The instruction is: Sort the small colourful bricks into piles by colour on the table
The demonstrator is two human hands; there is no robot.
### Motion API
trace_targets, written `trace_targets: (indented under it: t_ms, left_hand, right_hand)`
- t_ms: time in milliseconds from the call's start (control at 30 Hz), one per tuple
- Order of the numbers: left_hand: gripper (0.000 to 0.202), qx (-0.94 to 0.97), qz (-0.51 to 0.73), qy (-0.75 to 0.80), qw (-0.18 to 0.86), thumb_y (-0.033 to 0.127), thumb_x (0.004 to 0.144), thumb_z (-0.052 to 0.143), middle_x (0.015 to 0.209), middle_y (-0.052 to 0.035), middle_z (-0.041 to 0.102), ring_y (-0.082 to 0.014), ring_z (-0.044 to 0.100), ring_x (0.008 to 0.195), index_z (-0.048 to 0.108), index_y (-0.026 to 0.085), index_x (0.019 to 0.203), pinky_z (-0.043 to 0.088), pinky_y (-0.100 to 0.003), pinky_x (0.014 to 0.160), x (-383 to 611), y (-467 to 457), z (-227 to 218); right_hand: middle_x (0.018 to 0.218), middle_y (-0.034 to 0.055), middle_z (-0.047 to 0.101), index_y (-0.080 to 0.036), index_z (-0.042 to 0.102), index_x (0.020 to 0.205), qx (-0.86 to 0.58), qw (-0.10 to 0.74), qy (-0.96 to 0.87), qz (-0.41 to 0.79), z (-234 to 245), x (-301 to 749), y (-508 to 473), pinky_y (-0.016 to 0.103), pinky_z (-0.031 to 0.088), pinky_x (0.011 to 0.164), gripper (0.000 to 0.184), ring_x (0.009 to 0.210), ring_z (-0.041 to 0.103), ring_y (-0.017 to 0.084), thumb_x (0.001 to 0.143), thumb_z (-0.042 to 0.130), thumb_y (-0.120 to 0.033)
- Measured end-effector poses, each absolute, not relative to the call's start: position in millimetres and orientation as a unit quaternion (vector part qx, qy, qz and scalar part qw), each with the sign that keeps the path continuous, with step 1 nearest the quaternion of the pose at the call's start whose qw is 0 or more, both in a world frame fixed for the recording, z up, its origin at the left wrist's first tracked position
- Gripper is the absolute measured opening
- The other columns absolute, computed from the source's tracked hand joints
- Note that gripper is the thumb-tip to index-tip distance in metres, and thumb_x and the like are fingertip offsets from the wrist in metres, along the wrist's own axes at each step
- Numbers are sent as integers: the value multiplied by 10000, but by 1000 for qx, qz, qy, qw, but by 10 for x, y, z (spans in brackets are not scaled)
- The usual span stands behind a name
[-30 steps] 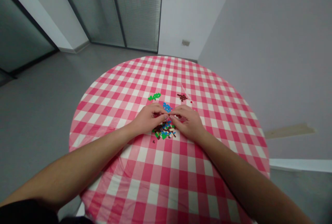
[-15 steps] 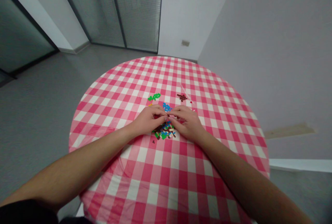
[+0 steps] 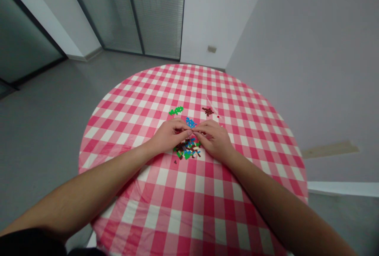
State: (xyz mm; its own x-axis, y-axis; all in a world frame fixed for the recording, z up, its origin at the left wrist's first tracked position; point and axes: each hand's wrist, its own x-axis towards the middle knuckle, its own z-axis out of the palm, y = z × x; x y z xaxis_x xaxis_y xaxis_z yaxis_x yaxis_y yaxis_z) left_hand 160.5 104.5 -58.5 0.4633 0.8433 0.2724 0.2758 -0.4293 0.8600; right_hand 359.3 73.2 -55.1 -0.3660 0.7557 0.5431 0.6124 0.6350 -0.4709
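My left hand and my right hand meet fingertip to fingertip above the table's middle. Each is pinched closed; whatever sits between the fingertips is too small to make out. Just below them lies a mixed pile of small plastic pieces in brown, green, blue and cream, partly covered by the hands. Beyond the fingertips is a small blue heap. Farther off, a green heap lies to the left and a dark brown heap to the right.
A round table with a red and white checked cloth fills the centre. One small red piece lies right of the brown heap, and a stray brown piece near the mixed pile. Walls and a glass partition stand behind.
Both hands stay almost in place. The fingertips have shifted slightly and the left hand now covers the yellow pieces by the green heap, while more of the mixed pile shows.
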Motion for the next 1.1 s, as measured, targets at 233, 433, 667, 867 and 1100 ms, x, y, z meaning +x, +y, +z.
trace_targets:
  t_ms: [233,433,667,867,1100]
  left_hand:
    - [188,769,367,367,373,257,885,605,798,-47,695,-169,632,778,746,191,780,479,-305,713,1581,1034,-582]
    - [176,770,365,366,374,261,876,622,785,-39,689,-163,627,752,743,196,766,470,-295,686,1568,1019,-584]
    - [187,765,368,375,373,265,874,621,795,-42,692,-168,636,762,740,192,750,476,-297,696,1552,1019,-548]
    - [191,765,374,373,368,258,871,621,785,-42,691,-168,634,757,730,189,730,477,-306,702,1551,1016,-552]
    - [192,768,377,373,360,251,873,621,780,-43,685,-158,623,755,720,179,725,463,-296,700,1555,1019,-551]
  right_hand:
    - [887,94,672,-217,760,902,-516,357,-779,2,-636,3905,969,432,477,813,178,882,597,253,903,588,-265]
    - [768,92,617,-208,798,897,-600,288,-745,-48,-810,4202,1196,430,450,777,186,797,555,255,867,629,-279]
    - [834,126,654,-174,792,961,-621,238,-746,-35,-800,4154,1179,454,443,817,247,849,572,283,892,569,-255]
    - [959,103,749,-168,773,883,-547,256,-797,-23,-733,4133,1137,454,425,882,211,925,650,268,851,565,-178]
    - [1060,105,753,-143,759,974,-543,194,-816,-31,-759,4119,1149,445,411,886,264,987,654,268,885,510,-156]
